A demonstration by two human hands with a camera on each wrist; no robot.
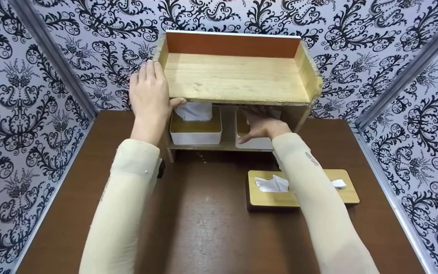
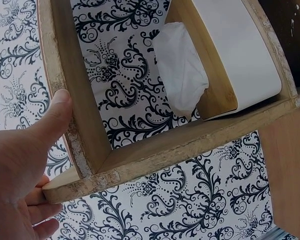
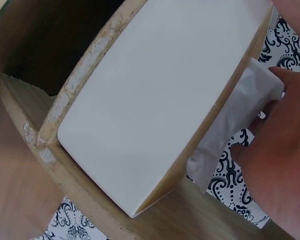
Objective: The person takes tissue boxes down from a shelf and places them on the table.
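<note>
A small wooden shelf unit stands against the wall. My left hand grips its left side panel, thumb on the front edge and fingers round the outside. In the lower compartment, a white tissue box with a wooden top stands at the left, tissue sticking up. A second white tissue box stands at the right, and my right hand reaches in over it. The thumb lies at the box's front left edge; the other fingers extend over the top beside its tissue, fingertips partly hidden.
On the brown table, a long tissue box with a wooden top and two tissue openings lies front right, under my right forearm. Patterned walls close in the back and both sides. The unit's top shelf has raised sides.
</note>
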